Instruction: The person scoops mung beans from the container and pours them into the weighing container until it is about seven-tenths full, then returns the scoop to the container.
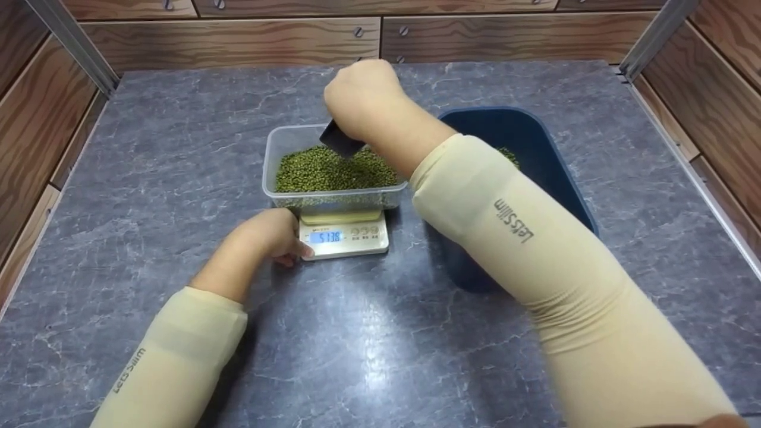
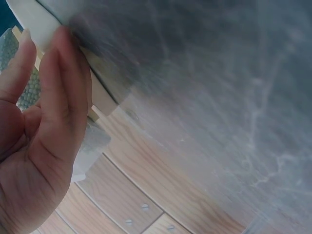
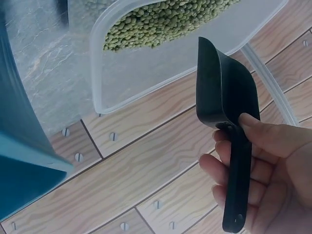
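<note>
My right hand [image 1: 364, 98] grips the handle of a black scoop [image 3: 228, 92], thumb at the base of its bowl. The scoop is tilted above a clear plastic container [image 1: 274, 156] of green mung beans [image 1: 324, 169]. No beans show in the visible part of its bowl. That container stands on a white kitchen scale [image 1: 371, 242] with a lit number display. At the scale's near left corner, my left hand [image 1: 267, 235] holds its edge, thumb on top and fingers along the side. In the left wrist view those fingers [image 2: 58, 92] are nearly straight.
A dark blue tub [image 1: 535, 128] stands right of the scale, partly hidden by my right sleeve, with some mung beans visible inside. Wood-patterned panels [image 1: 238, 41] border the grey marbled tabletop [image 1: 178, 148] at the back and sides.
</note>
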A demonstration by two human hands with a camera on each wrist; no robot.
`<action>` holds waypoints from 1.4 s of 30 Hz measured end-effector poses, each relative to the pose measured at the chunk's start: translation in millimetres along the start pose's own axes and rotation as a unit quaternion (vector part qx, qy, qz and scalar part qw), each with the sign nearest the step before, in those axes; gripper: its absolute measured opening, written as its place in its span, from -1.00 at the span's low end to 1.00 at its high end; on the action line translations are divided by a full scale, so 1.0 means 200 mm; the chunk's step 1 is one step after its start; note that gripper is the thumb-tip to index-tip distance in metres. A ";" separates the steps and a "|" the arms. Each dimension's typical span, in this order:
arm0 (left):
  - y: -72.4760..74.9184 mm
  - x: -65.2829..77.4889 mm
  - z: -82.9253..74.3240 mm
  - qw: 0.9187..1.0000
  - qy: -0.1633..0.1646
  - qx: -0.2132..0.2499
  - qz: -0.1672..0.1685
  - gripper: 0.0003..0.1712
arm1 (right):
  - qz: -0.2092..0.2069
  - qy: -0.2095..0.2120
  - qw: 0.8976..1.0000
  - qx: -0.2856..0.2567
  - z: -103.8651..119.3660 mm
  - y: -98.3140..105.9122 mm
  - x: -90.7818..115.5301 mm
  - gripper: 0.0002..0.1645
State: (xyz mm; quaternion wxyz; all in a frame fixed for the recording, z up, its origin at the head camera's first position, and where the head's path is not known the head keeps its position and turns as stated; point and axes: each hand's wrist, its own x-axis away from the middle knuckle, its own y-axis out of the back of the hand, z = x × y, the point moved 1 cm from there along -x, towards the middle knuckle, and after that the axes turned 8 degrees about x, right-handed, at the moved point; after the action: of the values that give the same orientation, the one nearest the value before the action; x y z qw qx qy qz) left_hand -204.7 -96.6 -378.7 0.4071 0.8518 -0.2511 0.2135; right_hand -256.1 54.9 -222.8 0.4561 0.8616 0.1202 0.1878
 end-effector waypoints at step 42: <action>0.01 -0.03 -0.02 0.998 -0.008 -0.056 -0.001 -0.75 | 0.134 0.005 0.974 -0.181 -0.85 -0.43 0.35 -0.76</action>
State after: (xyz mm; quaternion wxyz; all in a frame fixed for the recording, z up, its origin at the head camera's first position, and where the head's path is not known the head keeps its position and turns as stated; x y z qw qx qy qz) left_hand -210.4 -93.1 -378.7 0.4523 0.8299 -0.2649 0.1914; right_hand -269.2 255.2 -191.1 0.5743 0.7722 -0.0303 0.2701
